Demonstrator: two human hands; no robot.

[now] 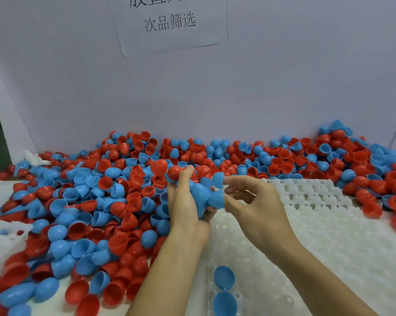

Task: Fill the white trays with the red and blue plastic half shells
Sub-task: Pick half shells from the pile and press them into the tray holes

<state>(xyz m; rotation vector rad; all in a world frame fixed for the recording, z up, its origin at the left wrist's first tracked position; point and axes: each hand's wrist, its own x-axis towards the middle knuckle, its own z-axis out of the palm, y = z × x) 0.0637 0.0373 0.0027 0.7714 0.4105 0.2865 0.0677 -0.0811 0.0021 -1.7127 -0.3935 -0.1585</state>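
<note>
A big heap of red and blue half shells covers the table's left and back. My left hand is raised over the heap's edge and grips a bunch of blue and red shells. My right hand pinches one blue shell at the end of that bunch, between thumb and fingers. A white tray with rows of round holes lies under and to the right of my hands. Two joined blue shells sit in the tray near its front edge.
A second white tray pokes in at the left edge with a few shells in its holes. A pale wall with a paper sign closes the back. More shells pile up at the right.
</note>
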